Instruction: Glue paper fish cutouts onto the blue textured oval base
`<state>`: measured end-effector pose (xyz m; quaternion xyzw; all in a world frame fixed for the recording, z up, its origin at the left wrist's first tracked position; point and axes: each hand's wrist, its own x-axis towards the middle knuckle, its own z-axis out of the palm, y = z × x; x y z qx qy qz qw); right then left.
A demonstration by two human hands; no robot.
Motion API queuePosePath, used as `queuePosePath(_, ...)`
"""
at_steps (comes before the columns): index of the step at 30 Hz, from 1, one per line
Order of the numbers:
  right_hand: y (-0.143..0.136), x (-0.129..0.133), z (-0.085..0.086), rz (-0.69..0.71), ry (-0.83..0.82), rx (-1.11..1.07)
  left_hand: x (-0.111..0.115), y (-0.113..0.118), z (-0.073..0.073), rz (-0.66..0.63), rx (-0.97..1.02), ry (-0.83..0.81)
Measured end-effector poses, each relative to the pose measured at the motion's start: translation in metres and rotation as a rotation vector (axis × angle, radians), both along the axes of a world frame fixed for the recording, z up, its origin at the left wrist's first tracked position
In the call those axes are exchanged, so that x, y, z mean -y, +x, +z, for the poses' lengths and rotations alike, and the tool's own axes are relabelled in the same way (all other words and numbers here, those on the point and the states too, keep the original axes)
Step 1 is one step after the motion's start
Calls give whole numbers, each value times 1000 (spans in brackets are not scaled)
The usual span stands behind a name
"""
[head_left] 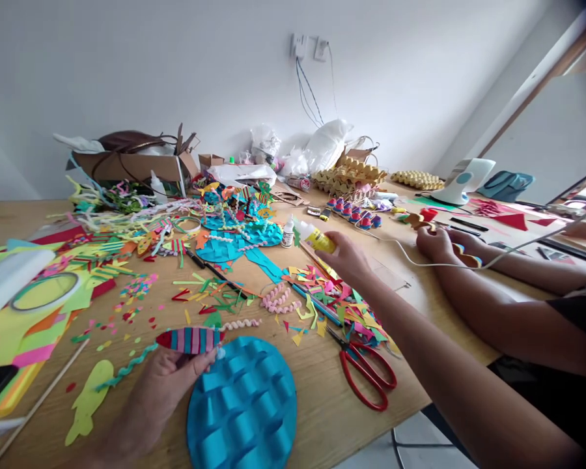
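My left hand (178,372) is closed on a striped paper fish (195,340), pink and teal with red ends, above the left edge of a blue oval of textured card (244,404). A curly pale pink strip (243,324) and a teal twisted strip (129,366) lie near the fish's two ends; whether they are attached is unclear. My right hand (346,257) grips a yellow glue bottle (319,238) with a white top, tilted over the table. A small white bottle (288,232) stands just left of it. Red-handled scissors (368,378) lie below my right forearm.
Coloured paper scraps (332,299) spread across the middle. A yellow-green fish cutout (92,398) and a thin stick (43,400) lie at left. A co-worker's hands (437,242) work at right, near a white cable (410,260). Egg cartons (349,176) stand behind.
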<state>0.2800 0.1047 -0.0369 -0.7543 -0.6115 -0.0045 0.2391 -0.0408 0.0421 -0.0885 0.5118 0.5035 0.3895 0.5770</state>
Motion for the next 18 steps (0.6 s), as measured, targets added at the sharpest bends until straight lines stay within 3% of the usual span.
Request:
queuePosePath(2, -5, 24, 12, 84, 129, -225, -1, 0, 4, 26, 57, 34)
queuePosePath(4, -12, 48, 18, 169, 156, -416, -1, 0, 8, 48, 107, 68)
queuePosePath(9, -29, 90, 7, 281, 50, -908, 3, 1, 22, 75, 129, 80)
queuePosePath(18, -51, 92, -20, 214, 39, -1524, 8, 3, 30, -52, 226, 3)
